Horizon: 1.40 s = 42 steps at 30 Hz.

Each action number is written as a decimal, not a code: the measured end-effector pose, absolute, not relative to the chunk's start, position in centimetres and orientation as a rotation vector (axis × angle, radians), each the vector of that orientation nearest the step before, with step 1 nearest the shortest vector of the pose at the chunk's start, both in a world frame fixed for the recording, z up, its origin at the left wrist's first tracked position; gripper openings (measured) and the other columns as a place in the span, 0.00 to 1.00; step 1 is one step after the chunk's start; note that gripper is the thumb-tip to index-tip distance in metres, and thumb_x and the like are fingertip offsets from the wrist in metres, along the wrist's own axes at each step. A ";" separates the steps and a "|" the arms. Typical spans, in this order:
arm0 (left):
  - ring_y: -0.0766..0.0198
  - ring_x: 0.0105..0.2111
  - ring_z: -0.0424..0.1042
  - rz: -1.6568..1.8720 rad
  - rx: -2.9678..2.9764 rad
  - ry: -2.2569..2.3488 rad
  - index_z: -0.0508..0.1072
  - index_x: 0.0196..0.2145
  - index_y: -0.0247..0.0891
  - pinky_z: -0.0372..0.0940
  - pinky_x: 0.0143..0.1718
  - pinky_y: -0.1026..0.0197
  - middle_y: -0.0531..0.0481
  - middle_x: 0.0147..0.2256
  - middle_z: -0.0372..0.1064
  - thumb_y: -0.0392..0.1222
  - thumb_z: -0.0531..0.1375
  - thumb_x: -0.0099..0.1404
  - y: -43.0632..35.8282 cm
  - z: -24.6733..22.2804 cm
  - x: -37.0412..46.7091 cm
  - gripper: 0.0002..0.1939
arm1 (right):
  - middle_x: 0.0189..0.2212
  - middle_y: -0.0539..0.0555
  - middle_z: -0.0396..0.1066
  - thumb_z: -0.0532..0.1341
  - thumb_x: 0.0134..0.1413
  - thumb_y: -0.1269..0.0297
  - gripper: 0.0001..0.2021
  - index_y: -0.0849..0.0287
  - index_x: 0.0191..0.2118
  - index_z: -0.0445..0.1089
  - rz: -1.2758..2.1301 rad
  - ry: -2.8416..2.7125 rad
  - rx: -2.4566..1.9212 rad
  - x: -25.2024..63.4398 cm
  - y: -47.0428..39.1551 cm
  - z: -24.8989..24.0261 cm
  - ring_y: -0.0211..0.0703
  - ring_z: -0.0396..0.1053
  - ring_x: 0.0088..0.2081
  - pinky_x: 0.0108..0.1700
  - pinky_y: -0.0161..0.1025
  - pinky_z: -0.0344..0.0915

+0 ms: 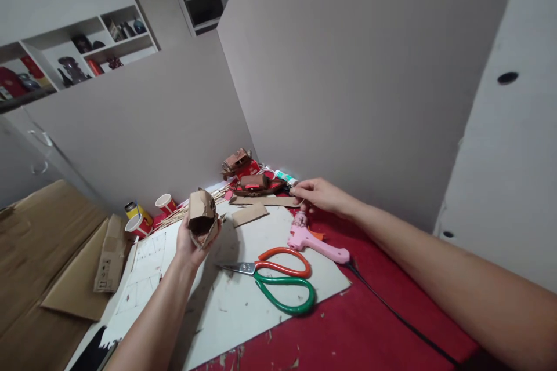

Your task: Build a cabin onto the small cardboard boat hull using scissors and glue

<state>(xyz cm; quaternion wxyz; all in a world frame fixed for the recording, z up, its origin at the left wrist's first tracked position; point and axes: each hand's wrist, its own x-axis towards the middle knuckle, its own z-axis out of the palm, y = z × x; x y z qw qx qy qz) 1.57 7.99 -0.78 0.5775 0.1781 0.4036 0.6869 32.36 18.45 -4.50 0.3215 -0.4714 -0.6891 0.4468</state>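
My left hand (194, 243) is wrapped round the underside of a small cardboard model (202, 211), whose hollow end faces me. Over the back right of the table my right hand (311, 194) has its thumb and fingers pinched together; what they hold, if anything, is too small to make out. Just below that hand lies a pink glue gun (319, 242) with a black cord. Scissors (278, 278) with one orange and one green handle rest on the white sheet (243, 316). Cardboard strips (250, 214) lie between my hands.
Two paper cups (165, 204) and a yellow can (138, 211) stand at the back left beside thin sticks (174, 217). Brown cardboard models (255, 184) sit at the back. Large cardboard (43, 243) fills the left. A red cloth (374, 313) covers the table.
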 end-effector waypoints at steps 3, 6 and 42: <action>0.54 0.27 0.80 1.614 0.397 0.933 0.74 0.52 0.35 0.78 0.31 0.52 0.43 0.29 0.79 0.39 0.50 0.72 10.5 -1.4 2.4 0.18 | 0.33 0.50 0.72 0.60 0.69 0.55 0.13 0.62 0.40 0.72 1.067 -1.926 -1.213 32.7 18.7 -5.2 0.37 0.71 0.31 0.35 0.38 0.72; 0.53 0.27 0.80 1.580 0.390 0.932 0.75 0.51 0.34 0.77 0.29 0.52 0.42 0.29 0.79 0.39 0.52 0.71 12.4 -1.9 3.3 0.17 | 0.32 0.49 0.72 0.62 0.67 0.55 0.13 0.62 0.38 0.72 0.926 -2.028 -1.187 33.1 19.1 -5.7 0.39 0.71 0.32 0.37 0.40 0.71; 0.49 0.28 0.81 1.192 0.626 1.245 0.70 0.57 0.32 0.77 0.33 0.49 0.37 0.32 0.80 0.55 0.52 0.72 11.9 -2.5 -0.1 0.26 | 0.28 0.56 0.77 0.59 0.64 0.63 0.12 0.61 0.40 0.79 0.612 -2.116 -1.174 33.7 18.3 -4.8 0.44 0.69 0.28 0.33 0.40 0.61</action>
